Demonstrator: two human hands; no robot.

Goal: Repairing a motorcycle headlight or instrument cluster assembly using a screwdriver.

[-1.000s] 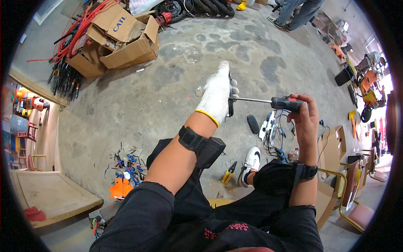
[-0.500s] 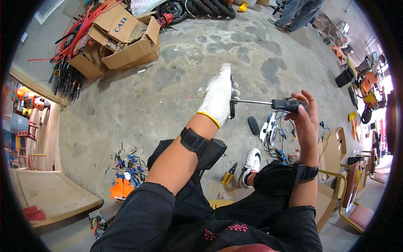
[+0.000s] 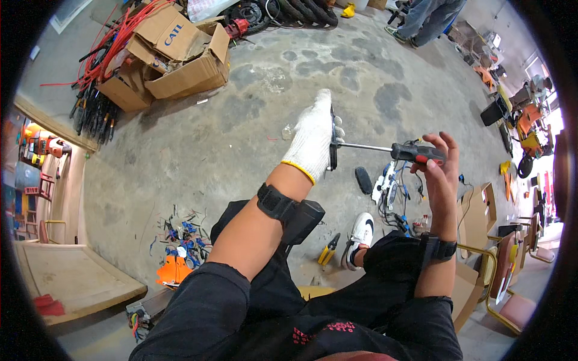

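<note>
1. Okay, far left: tabletop, red cloth on it, well apart from the hands.
2. Next, wire scraps lay on the floor, orange piece just beside them.
3. Left hand, in a white glove, held the dark flat part; fingers were curled round its far side, tips showing past it. A firm, unmoving grip probably suited this best, gloved fingertips clear of the tool's tip. Forearm slanted up and right, wrist about straight, thumb side up-frame.
4. Dark part stood edge-on to the camera, in front of the palm, above the floor. Screwdriver tip met its right side; exact seating too small to tell.
5. Shaft ran nearly level, close to square with the part. Holding that line, with steady push along the shaft and small even turns, seemed the way to avoid slipping.
6. Right hand, bare, had thumb and fingers closed lightly on the handle's rear. Forearm rose almost upright, elbow low.
7. Below the handle, cables lay on the floor.
</note>
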